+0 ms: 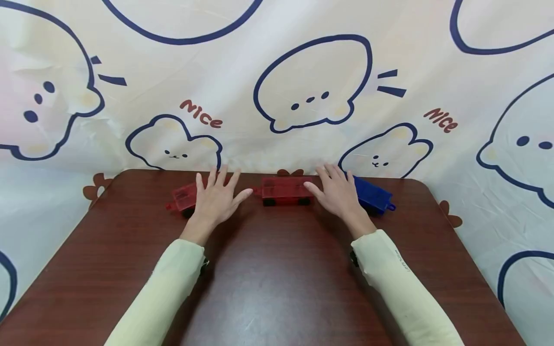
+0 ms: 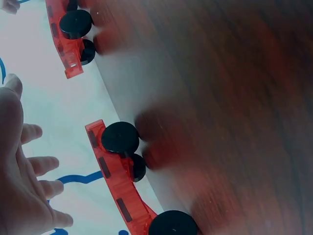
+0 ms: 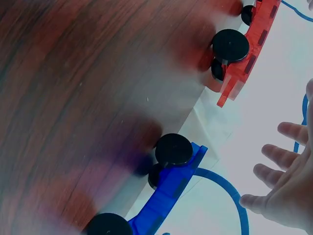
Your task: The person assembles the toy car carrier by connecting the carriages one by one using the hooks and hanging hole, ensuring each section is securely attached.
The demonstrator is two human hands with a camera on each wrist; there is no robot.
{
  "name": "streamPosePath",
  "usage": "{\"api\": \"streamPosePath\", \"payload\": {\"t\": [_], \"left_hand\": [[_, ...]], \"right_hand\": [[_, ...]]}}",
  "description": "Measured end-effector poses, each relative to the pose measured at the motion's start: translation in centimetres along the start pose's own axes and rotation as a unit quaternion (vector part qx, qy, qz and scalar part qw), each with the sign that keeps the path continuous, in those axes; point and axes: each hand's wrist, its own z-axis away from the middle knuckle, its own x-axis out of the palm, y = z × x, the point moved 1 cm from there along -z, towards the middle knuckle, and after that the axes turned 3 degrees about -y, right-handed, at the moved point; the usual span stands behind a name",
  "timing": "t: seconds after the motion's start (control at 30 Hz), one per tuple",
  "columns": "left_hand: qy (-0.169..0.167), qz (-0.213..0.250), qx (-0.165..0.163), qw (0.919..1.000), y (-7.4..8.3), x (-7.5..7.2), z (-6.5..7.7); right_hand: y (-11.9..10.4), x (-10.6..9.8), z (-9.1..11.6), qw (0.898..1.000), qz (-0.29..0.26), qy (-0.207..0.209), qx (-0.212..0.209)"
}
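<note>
Three translucent toy wagon bases with black wheels stand along the back of the brown table. My left hand (image 1: 215, 202), fingers spread, is over the left red wagon base (image 1: 183, 196) and hides part of it. In the left wrist view, that red wagon base (image 2: 115, 181) is apart from the fingers. My right hand (image 1: 339, 194) is spread between the middle red wagon base (image 1: 283, 188) and the blue wagon base (image 1: 373, 194), overlapping an end of each. The right wrist view shows the blue wagon base (image 3: 168, 191) with a gap to my fingers. Neither hand holds anything.
The brown table (image 1: 268, 269) reaches a back edge just behind the wagon bases. A pale printed cloth (image 1: 238, 72) with blue cartoon outlines hangs behind and at both sides. Long pale sleeves (image 1: 162, 293) cover both forearms.
</note>
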Motion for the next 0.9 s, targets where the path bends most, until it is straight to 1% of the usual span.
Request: {"api": "streamPosePath", "payload": {"t": [0.1, 0.2, 0.33, 0.4, 0.6, 0.9], "left_hand": [[0.012, 0.006, 0.001, 0.9999, -0.3, 0.0, 0.2], [0.032, 0.010, 0.004, 0.9994, -0.7, 0.1, 0.4], [0.054, 0.015, 0.012, 0.9984, -1.1, 0.2, 0.2], [0.059, 0.015, 0.015, 0.9980, -1.2, 0.2, 0.0], [0.063, 0.011, 0.018, 0.9978, -1.7, -0.1, 0.1], [0.067, 0.029, 0.008, 0.9973, -2.8, -0.2, 0.2]], "right_hand": [[-0.3, 0.2, -0.1, 1.000, -0.009, 0.009, -0.011], [-0.5, 0.5, -0.2, 0.999, -0.020, 0.019, -0.028], [-0.7, 0.6, -0.3, 0.998, -0.020, 0.033, -0.052], [-0.7, 0.5, -0.5, 0.997, -0.018, 0.039, -0.060], [-1.4, 0.6, -1.0, 0.996, -0.015, 0.040, -0.077], [-2.2, 1.6, -1.5, 0.992, -0.018, 0.031, -0.118]]}}
